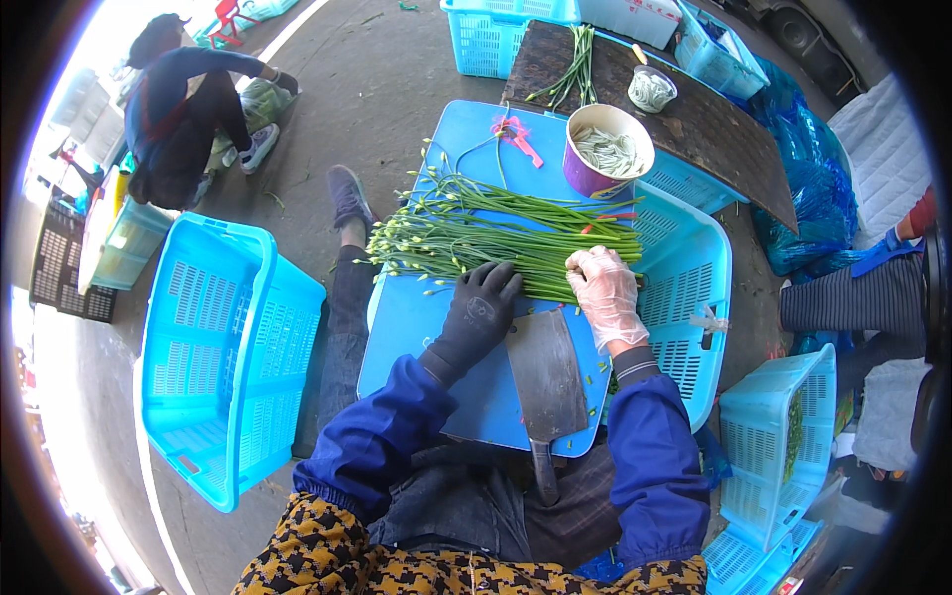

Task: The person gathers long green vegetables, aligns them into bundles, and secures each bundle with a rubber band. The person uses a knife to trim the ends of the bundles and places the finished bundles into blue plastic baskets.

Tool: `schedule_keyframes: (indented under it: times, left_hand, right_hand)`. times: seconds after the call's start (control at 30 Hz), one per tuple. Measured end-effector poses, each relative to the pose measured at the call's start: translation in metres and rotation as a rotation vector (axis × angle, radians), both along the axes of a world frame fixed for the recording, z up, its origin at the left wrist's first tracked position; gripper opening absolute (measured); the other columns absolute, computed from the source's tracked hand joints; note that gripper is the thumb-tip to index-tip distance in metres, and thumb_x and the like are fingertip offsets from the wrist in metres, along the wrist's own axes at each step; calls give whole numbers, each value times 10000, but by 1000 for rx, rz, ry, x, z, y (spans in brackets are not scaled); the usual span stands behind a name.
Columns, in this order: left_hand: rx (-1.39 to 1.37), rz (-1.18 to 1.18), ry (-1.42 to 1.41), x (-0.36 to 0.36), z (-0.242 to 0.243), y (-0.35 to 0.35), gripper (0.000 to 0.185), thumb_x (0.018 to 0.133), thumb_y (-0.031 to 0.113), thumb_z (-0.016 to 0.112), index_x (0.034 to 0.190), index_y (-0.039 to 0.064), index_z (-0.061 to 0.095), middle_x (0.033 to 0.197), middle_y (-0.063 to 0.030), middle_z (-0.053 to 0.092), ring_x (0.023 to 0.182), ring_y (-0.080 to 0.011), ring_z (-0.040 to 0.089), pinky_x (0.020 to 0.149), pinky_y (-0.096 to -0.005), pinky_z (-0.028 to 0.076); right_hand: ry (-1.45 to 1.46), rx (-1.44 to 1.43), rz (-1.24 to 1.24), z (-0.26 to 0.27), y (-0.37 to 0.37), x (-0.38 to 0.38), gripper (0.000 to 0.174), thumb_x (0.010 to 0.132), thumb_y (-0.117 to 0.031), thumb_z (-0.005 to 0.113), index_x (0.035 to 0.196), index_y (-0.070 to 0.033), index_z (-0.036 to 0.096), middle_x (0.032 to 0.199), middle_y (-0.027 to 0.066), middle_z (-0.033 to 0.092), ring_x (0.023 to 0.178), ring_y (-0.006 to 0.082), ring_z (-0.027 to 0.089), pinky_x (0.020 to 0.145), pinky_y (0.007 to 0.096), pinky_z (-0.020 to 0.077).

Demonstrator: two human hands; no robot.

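A thick layer of flowering chive stems (506, 234), pale buds to the left and cut ends to the right, lies across the blue cutting board (405, 327). My left hand (480, 309), in a dark coated glove, rests its slightly parted fingers on the near side of the stems. Curled over the stems near their cut ends is my right hand (606, 286), in a clear plastic glove; its fingertips are partly hidden. Below the stems lies a broad cleaver (548, 375), its handle jutting past the board's near edge. Neither hand touches it.
A purple-and-white tub (591, 171) of pale ties and a pink tie cluster (517, 134) are at the board's far side. More stems (576, 67) lie on a dark wooden board (699, 134). Blue crates stand left (245, 357) and right (684, 297). One person (186, 119) crouches at far left.
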State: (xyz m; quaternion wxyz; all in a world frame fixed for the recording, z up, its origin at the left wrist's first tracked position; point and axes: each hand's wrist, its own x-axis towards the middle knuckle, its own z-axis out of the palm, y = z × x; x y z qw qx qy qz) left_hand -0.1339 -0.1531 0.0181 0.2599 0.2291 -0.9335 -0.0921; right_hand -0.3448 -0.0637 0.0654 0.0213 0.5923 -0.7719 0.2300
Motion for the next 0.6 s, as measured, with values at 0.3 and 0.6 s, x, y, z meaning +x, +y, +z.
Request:
schedule_keyframes:
  times: [0.3, 0.6]
  left_hand:
    - [46, -14, 0, 3, 2, -1, 593, 728, 214, 771, 1277, 67, 603, 1349, -123, 574, 1267, -343, 549, 1020, -507, 444]
    - [68, -16, 72, 2, 6, 1, 426, 812, 82, 635, 1237, 80, 615, 1345, -124, 593, 1241, -353, 563, 1008, -503, 455]
  right_hand:
    - [18, -21, 26, -5, 1, 1, 153, 807, -140, 761, 931, -167, 676, 914, 43, 627, 926, 281, 624, 798, 446, 508]
    - [-272, -395, 31, 34, -2, 6, 207, 913, 19, 677, 1082, -98, 701, 1030, 84, 699, 982, 259, 686, 853, 367, 553]
